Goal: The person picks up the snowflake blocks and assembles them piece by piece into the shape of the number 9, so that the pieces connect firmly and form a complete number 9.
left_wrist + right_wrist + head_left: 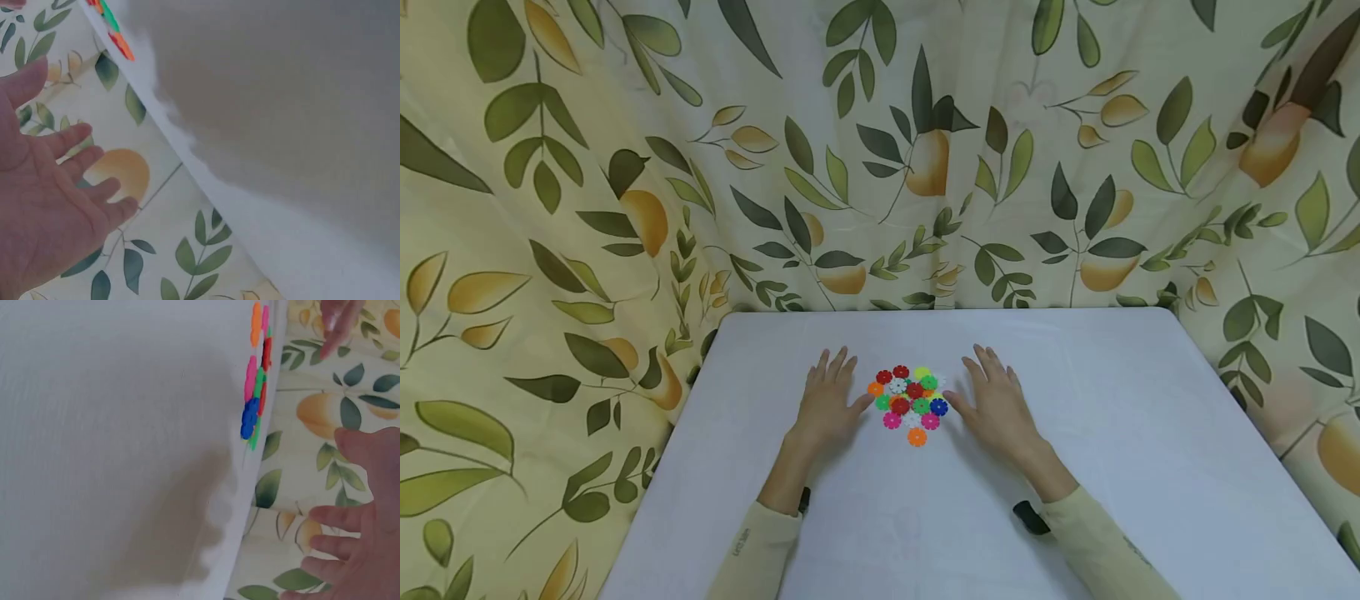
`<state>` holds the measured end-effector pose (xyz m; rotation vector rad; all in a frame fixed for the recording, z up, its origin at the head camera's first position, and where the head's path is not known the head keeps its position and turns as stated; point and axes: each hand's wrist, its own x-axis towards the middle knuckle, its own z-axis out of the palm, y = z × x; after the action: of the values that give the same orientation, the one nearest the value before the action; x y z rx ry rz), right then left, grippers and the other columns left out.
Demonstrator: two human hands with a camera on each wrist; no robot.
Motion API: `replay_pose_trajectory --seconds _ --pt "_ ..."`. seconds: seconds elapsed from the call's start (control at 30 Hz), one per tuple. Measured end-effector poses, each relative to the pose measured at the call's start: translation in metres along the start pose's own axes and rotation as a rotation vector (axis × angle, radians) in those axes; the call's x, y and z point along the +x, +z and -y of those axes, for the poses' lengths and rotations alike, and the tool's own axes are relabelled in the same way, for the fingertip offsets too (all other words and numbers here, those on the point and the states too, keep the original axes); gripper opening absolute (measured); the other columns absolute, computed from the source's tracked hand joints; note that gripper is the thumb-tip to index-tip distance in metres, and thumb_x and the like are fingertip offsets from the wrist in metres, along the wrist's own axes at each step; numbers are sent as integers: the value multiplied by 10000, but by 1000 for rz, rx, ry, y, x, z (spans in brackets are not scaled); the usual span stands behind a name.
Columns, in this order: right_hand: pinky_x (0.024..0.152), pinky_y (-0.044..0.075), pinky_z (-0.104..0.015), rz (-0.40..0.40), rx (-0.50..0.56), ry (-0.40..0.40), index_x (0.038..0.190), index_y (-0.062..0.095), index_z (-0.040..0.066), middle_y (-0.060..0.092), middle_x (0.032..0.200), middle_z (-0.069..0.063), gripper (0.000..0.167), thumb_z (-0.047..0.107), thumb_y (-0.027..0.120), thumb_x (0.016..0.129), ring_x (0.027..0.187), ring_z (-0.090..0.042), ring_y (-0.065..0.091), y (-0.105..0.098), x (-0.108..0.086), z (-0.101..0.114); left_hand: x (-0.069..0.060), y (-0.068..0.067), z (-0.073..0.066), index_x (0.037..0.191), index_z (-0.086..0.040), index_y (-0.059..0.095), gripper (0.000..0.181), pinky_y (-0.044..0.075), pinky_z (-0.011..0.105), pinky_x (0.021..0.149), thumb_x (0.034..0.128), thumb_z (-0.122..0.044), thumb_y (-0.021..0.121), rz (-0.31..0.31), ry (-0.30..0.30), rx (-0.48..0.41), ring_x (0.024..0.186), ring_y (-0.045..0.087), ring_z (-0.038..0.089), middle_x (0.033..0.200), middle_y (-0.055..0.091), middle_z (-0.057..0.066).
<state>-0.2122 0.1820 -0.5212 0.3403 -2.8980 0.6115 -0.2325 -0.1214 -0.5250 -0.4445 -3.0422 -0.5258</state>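
A loose cluster of small flower-shaped plastic discs (900,406) lies on the white table, in red, orange, green, pink, yellow, white and blue. Some overlap. To the left of the cluster is my left hand (827,404), fingers spread and thumb pointing at the discs. My right hand (997,410) mirrors it on the other side, its thumb near the blue disc (938,407). Both hands hold nothing. In the left wrist view the left palm (50,194) shows with fingers extended. The right wrist view shows the right hand (369,531) with fingers apart, and discs beyond its thumb.
The white tabletop (880,525) extends around the discs and both hands. Behind and beside it hangs a curtain (880,208) printed with leaves and orange fruit. A dark wrist device (1032,517) sits at the right sleeve.
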Motion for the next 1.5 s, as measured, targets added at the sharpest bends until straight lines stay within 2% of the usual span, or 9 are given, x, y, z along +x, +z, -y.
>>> replay_pose_trajectory --seconds 0.13,0.23,0.4,0.6,0.77,1.1,1.17,1.33,1.5 --pt "1163 299 -684 3 40 11 1470 519 -22 351 1623 -249 708 421 736 963 1507 -460 304 3 3 6 3 3 -9 1596 -69 394 733 194 557 1257 1002 -387 684 -6 66 -41 1575 189 384 1681 316 132" --pt "1120 385 -659 13 82 27 1422 565 -33 443 1553 -268 653 362 771 944 1434 -469 420 7 4 9 6 7 -17 1550 -90 482 675 340 528 1204 975 -336 736 11 102 -69 1508 330 363 1613 423 123" --pt "1044 496 -583 57 129 44 1337 632 -46 584 1396 -251 552 294 795 933 1281 -433 583 16 4 12 9 12 -30 1464 -166 609 541 532 441 1029 959 -279 767 74 99 -119 1344 481 277 1469 540 74" --pt "926 564 -517 83 122 55 1256 689 -41 658 1225 -197 474 258 815 910 1078 -353 667 24 7 15 13 21 -36 1388 -221 684 422 557 361 951 980 -310 747 113 109 -75 1218 529 218 1336 594 45" --pt "779 576 -446 117 121 88 1171 732 -28 667 1056 -140 381 219 828 897 882 -253 647 28 12 18 17 23 -40 1289 -226 747 324 565 316 869 973 -299 757 118 141 -14 1100 557 197 1228 623 34" --pt "759 586 -410 127 144 86 1029 763 13 700 923 -66 201 103 841 867 822 -205 639 29 20 19 24 21 -48 1119 -159 747 177 563 312 887 944 -146 774 124 163 -1 1063 596 180 1129 647 4" --pt "754 592 -413 127 165 87 1014 759 20 721 904 -57 188 92 843 863 810 -200 652 29 21 18 24 22 -48 1080 -145 718 161 561 288 842 935 -144 788 134 143 -40 997 599 154 1050 646 -20" --pt "729 575 -378 139 231 90 947 755 74 713 831 2 132 102 852 861 776 -172 650 26 22 16 22 17 -44 984 -148 632 144 524 244 700 954 -134 772 186 64 -238 810 580 124 874 624 -46" --pt "723 561 -326 124 387 49 913 762 110 713 815 45 104 119 857 870 768 -143 646 21 27 16 27 9 -33 1091 -140 653 87 538 252 747 1014 -131 693 203 93 -434 850 592 134 933 660 -12"
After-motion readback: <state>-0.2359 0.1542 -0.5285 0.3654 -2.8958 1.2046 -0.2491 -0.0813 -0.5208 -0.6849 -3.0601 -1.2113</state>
